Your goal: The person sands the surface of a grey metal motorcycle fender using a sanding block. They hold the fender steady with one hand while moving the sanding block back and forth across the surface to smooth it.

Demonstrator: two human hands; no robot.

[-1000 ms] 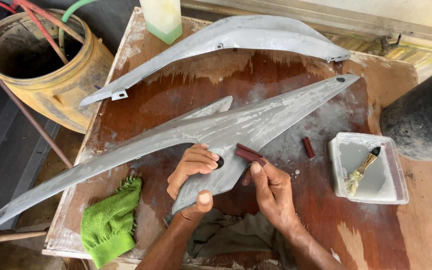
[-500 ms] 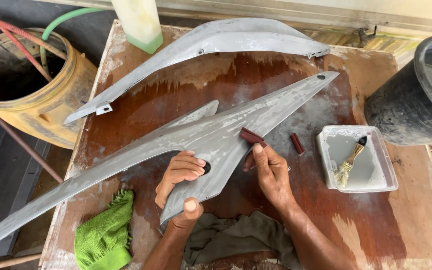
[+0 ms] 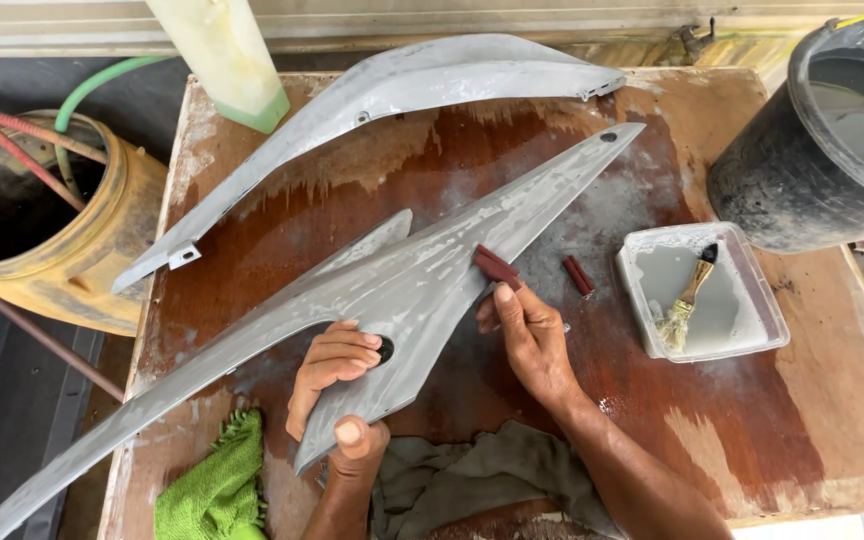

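Right hand [image 3: 527, 335] has slid its folded sandpaper [image 3: 497, 267] up the grey panel's [image 3: 422, 285] edge at centre frame; left hand [image 3: 337, 365] still grips the panel.

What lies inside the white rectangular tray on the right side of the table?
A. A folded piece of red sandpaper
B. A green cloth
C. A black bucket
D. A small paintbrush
D: in the white tray lies a small paintbrush with a wooden handle and pale bristles, and nothing else is visible in it.
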